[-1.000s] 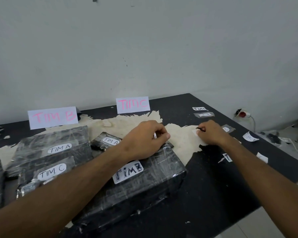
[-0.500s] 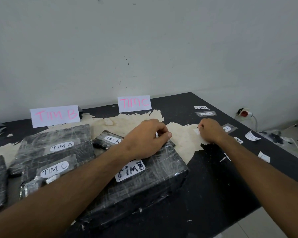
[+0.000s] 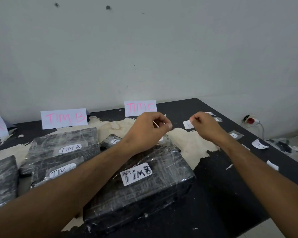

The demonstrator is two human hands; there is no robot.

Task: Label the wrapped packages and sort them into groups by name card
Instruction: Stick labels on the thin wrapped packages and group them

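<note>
Both my bare forearms reach forward from the lower corners and converge toward the middle. My left hand (image 3: 150,129) is raised, knuckles up, its fingers (image 3: 168,125) curled inward with the thumb tucked beneath them. My right hand (image 3: 205,125) hangs level with it and just beside it, wrist bent, its fingers (image 3: 194,118) curled and pinching at the tips. The two hands do not touch.

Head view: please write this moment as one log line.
left hand: raised, pinching tape | right hand: raised, pinching label | TIM B package: labelled, on table
</note>
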